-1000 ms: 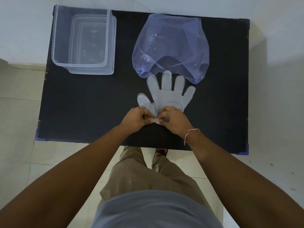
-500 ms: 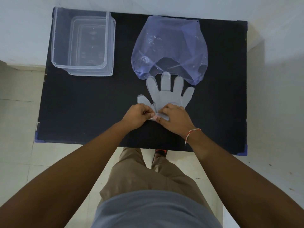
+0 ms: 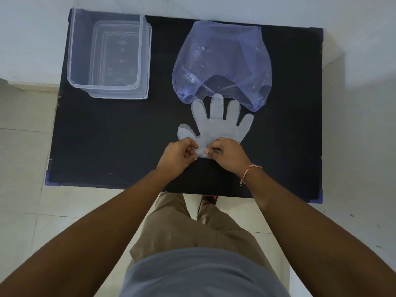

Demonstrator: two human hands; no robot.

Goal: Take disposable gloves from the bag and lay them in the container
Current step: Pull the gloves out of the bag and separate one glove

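Together, the left hand (image 3: pixel 179 155) and right hand (image 3: pixel 228 154) pinch the cuff of a glove (image 3: pixel 216 125), knuckles up, near the table's (image 3: pixel 107 136) front edge. Its fingers reach the bag (image 3: pixel 222 61); the container (image 3: pixel 107 58) sits at the far left corner.

Both arms extended forward, forearms bare. Left hand (image 3: pixel 179 156) and right hand (image 3: pixel 227 154) close together, knuckles up, fingers curled, fingertips pinched. A thread band circles the right wrist.

Black table (image 3: pixel 111 136) vs white wall (image 3: pixel 32 39), pale tiled floor (image 3: pixel 21 211).
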